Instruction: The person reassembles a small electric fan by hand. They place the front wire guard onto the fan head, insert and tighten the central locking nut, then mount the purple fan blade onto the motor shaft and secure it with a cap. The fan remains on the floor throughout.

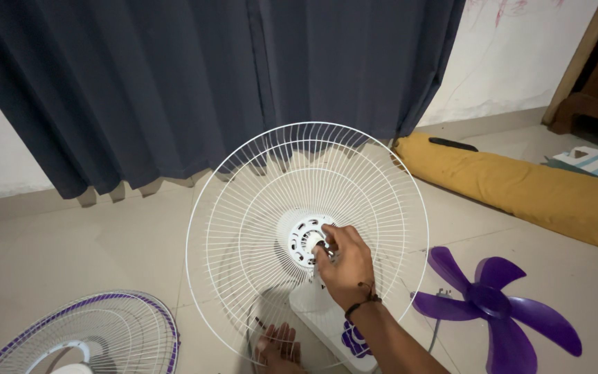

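Note:
A white wire rear fan guard [243, 201] stands upright on the fan body in front of me. My right hand [344, 266] reaches through to its white centre hub [300, 239] and pinches a small round nut [315, 244] there with the fingertips. My left hand [278, 346] is low down behind the wires at the bottom of the guard, resting by the white fan base [320, 315]. A dark cord bracelet sits on my right wrist.
A purple fan blade [489, 301] lies on the tiled floor to the right. A second guard with a purple rim [91, 332] lies bottom left. A long yellow bolster [534, 187] and a dark curtain [209, 76] are behind.

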